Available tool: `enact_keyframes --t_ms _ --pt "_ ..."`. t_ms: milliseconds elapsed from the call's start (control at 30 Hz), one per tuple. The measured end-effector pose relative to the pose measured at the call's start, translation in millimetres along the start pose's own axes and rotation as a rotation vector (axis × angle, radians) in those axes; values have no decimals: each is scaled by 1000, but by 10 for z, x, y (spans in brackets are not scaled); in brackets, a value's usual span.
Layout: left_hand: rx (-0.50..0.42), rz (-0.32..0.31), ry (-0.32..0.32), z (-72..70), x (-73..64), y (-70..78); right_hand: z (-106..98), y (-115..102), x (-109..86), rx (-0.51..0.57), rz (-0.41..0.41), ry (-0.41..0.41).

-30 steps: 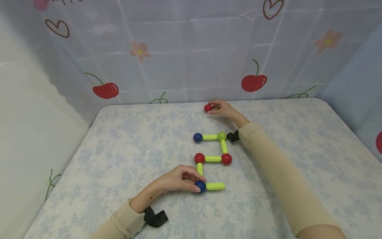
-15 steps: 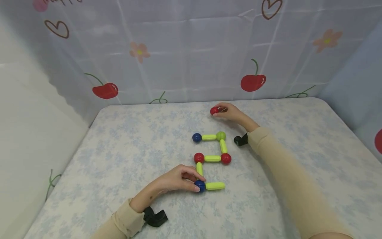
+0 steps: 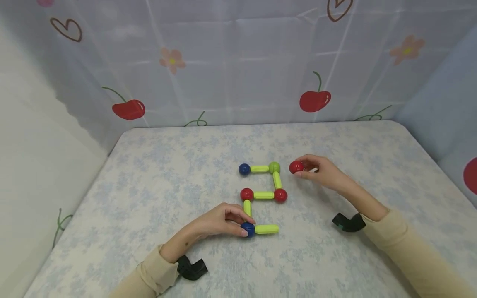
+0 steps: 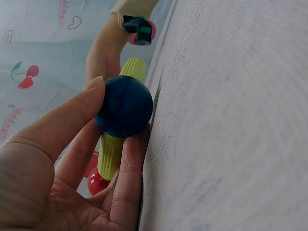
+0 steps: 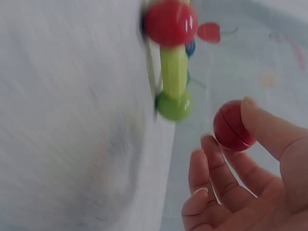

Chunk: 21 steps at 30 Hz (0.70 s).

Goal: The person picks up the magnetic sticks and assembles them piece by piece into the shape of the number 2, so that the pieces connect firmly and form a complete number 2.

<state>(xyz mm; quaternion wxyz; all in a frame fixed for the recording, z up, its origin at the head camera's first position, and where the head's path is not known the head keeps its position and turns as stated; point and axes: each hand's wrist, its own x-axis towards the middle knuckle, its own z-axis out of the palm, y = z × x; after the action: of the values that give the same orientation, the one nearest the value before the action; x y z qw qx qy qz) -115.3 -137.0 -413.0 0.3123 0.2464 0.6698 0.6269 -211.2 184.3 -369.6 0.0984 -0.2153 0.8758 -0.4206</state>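
My left hand (image 3: 225,221) pinches a blue ball (image 4: 127,106) at the near end of a zigzag of balls and yellow-green rods lying on the table. A rod (image 3: 267,229) points right from that ball, its other end bare. Another rod (image 3: 247,210) runs from it to a red ball (image 3: 246,194); a second red ball (image 3: 280,195) lies to the right of that one. Farther back come a green ball (image 3: 274,167) and a blue ball (image 3: 244,169). Between thumb and fingers, my right hand (image 3: 322,170) holds a loose red ball (image 5: 235,126), just right of the green one.
A pale flowered cloth covers the table (image 3: 167,165). Behind it hangs a curtain (image 3: 231,74) printed with cherries, hearts and flowers. Black wrist devices hang under my left cuff (image 3: 191,268) and my right cuff (image 3: 349,222).
My right hand has come back from the table's far edge, moving nearer and to the right with the red ball. The left hand stays on the blue ball.
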Motion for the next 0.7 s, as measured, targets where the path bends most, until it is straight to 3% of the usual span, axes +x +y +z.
enact_keyframes --t_ms 167,300,500,700 --pt "-12 -7 -3 -7 4 2 186 -103 -480 -5 -80 -87" --pt "-6 -17 4 -10 -2 18 349 -126 -729 34 -98 -156" --pt "1 -16 12 -7 -11 31 563 -124 -841 87 -114 -212" --pt "0 -15 12 9 -8 35 651 -136 -867 110 -95 -201"
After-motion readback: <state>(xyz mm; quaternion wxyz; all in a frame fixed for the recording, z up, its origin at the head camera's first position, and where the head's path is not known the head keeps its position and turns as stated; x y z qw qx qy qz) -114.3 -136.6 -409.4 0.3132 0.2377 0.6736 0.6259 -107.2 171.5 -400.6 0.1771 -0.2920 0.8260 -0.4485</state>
